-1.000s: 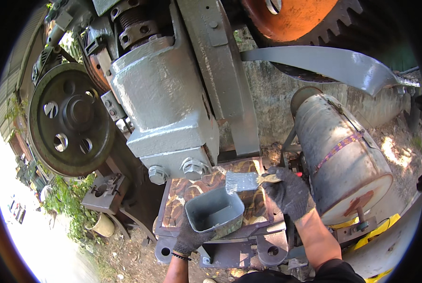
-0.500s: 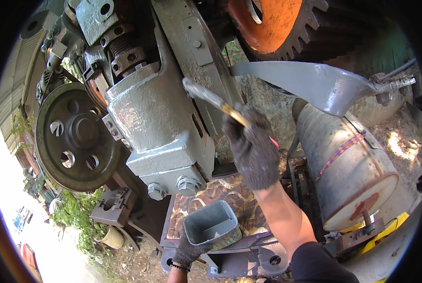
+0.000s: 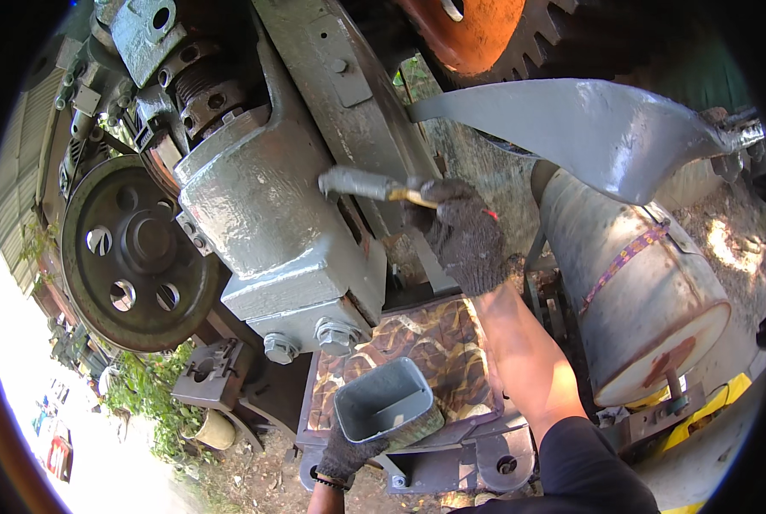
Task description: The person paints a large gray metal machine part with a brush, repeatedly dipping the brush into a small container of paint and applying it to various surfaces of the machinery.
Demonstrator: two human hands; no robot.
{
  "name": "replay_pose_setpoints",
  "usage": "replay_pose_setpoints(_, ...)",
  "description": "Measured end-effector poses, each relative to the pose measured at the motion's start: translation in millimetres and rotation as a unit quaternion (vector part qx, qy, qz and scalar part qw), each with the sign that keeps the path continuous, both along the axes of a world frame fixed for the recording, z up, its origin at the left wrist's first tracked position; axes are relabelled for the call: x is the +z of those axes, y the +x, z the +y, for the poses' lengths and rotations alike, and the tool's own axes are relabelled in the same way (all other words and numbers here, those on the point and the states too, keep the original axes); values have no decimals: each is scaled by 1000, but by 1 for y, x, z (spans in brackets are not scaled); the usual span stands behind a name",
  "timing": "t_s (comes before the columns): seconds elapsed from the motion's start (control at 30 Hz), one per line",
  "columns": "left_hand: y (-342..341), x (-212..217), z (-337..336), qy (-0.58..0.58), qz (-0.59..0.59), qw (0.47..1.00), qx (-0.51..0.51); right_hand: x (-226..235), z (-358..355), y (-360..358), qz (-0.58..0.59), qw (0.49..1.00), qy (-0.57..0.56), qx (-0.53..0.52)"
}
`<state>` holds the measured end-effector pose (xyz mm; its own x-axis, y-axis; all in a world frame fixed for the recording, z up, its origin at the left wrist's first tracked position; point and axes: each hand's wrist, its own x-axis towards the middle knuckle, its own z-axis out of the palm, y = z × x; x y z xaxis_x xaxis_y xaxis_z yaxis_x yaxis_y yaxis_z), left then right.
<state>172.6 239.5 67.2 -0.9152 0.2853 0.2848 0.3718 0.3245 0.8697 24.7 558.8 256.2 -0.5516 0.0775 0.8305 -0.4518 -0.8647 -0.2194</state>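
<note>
My right hand (image 3: 467, 238), in a dark knit glove, is closed around the handle of a paintbrush (image 3: 362, 183). The brush lies almost level, its grey, paint-coated head at the right edge of a grey machine housing (image 3: 250, 206); whether the bristles touch it is hard to tell. Wet-looking grey paint shines on the housing, which has two large bolts (image 3: 336, 336) at its lower end. Lower down, my gloved left hand (image 3: 345, 456) grips a rectangular paint container (image 3: 419, 428) by its left side. Grey paint coats the container's inside, and its opening faces up.
Behind the container is a camouflage-patterned pad (image 3: 460, 343) on a metal frame. A large flywheel (image 3: 147, 244) stands left. A grey curved arm (image 3: 571, 120) and a toothed orange wheel (image 3: 477, 34) are upper right, above a rusty cylindrical tank (image 3: 631, 300).
The brush has swung to a flatter angle, and its head is lower against the housing. My right hand has risen slightly. The left hand and container have stayed nearly in place.
</note>
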Motion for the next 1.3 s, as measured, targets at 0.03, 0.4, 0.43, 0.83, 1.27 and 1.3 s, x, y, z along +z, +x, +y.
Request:
replay_pose_setpoints(0.03, 0, 1, 1, 11, -6, 1000, -10, 5, -3, -1, -13, 999, -36, 8)
replay_pose_setpoints(0.4, -6, -8, -7, -29, 36, 999, -16, 1, -33, -9, -38, 998, 2, -54)
replay_pose_setpoints(0.43, -5, -8, -5, -33, 45, 998, -16, -15, -24, -1, -18, 999, 13, -41)
replay_pose_setpoints(0.83, -8, -2, 1, 8, 38, 999, -29, 36, -32, -22, 60, 962, 31, -263)
replay_pose_setpoints(1.27, -1, 2, -1, -20, 44, 998, -36, 4, -19, -4, 35, 988, 9, -152)
replay_pose_setpoints(1.3, -1, 3, -1, -19, 48, 998, -35, 16, -27, -15, 41, 982, -15, -184)
